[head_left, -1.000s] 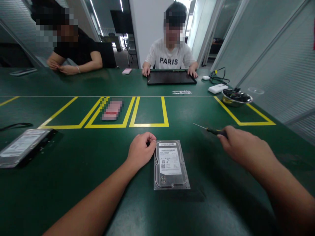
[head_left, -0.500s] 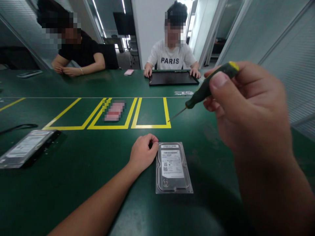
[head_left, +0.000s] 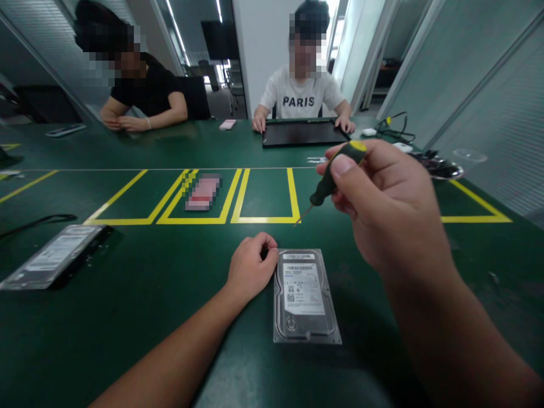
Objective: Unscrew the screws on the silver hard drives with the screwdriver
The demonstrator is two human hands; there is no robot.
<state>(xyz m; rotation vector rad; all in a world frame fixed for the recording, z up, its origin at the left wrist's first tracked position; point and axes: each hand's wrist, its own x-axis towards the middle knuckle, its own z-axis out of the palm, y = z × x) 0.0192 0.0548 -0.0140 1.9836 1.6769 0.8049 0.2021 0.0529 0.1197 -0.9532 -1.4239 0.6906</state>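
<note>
— Two hands in my view. What's my left hand (head_left: 250, 269) doing?
— It's curled into a loose fist, thumb and forefinger pressed together against the far left corner of the hard drive (head_left: 305, 297). The drive lies flat, label up, on the green table (head_left: 127, 317).
— And my right hand (head_left: 391, 209)?
— Raised, thumb and fingers pinching a screwdriver (head_left: 334, 173), its tip slanting down-left beyond the drive, clear of it.
— Containers?
— One metal bowl (head_left: 454, 170), far right. Dark pieces inside; I can't tell what.
</note>
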